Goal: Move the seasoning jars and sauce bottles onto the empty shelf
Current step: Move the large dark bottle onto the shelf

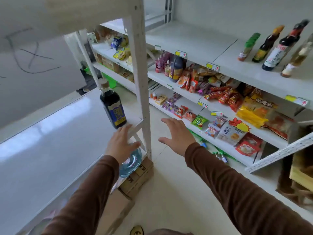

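A dark sauce bottle with a blue label (pixel 113 106) stands alone on the white shelf at my left (pixel 50 141), close to its right corner. My left hand (pixel 121 143) hovers open just below that bottle at the shelf edge, holding nothing. My right hand (pixel 176 134) is open over the aisle floor, fingers spread. On the upper shelf of the right-hand rack (pixel 194 41) stand several sauce bottles: a green-capped one (pixel 248 47), a yellow-capped one (pixel 267 44), a tall dark one (pixel 282 47) and a pale one (pixel 298 56) at the frame edge.
A white upright post (pixel 140 78) separates the left shelf from the aisle. Lower right-hand shelves hold snack packets (pixel 228 99) and a dark jug (pixel 176 68). Cardboard boxes (pixel 135 177) and a blue water bottle (pixel 130 161) sit under the left shelf. Small bottles (pixel 220 156) lie on the floor.
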{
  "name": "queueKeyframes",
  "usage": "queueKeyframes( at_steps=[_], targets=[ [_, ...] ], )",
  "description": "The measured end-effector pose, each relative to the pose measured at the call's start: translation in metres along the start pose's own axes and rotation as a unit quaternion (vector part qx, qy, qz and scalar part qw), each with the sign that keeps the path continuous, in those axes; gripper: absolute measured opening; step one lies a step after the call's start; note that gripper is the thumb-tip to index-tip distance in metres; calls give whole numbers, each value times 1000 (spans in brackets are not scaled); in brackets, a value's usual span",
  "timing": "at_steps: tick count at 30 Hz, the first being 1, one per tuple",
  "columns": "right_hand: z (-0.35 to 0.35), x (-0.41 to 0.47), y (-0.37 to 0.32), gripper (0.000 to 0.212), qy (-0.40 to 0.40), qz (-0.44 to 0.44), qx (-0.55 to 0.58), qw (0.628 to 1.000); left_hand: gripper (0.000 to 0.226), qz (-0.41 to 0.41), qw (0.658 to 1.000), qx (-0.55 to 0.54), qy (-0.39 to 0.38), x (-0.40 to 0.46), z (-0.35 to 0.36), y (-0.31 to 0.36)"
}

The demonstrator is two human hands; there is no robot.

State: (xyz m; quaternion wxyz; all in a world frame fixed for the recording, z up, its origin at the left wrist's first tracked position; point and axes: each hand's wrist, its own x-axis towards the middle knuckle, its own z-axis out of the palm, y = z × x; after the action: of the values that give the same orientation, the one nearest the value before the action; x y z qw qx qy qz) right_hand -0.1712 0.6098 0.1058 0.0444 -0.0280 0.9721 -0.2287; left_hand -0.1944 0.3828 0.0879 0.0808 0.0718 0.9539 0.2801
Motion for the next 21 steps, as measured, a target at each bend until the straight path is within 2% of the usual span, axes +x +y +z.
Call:
queueKeyframes(
  at_steps=[5, 8, 11, 14, 19, 21],
  targets=[
    [41, 22, -69, 68, 18, 6, 20, 1000, 79, -19, 996, -53, 62, 29, -53, -73],
    [53, 28, -92, 67, 27, 21, 25, 999, 89, -29, 989, -114, 90, 58, -74, -93],
    [54, 32, -101, 66, 38, 36, 24, 998, 90, -41, 981, -165, 95, 88, -86, -96],
    [50, 35, -102, 64, 56, 55, 26, 997, 76, -39, 980, -182, 73, 112, -91, -89],
    [42, 36, -100, 62, 81, 77, 39, 993, 34, -25, 979, -195, 56, 128, -85, -81],
    [41, 36, -97, 62, 88, 85, 42, 992, 33, -24, 979, -194, 64, 129, -81, -80]
  ],
)
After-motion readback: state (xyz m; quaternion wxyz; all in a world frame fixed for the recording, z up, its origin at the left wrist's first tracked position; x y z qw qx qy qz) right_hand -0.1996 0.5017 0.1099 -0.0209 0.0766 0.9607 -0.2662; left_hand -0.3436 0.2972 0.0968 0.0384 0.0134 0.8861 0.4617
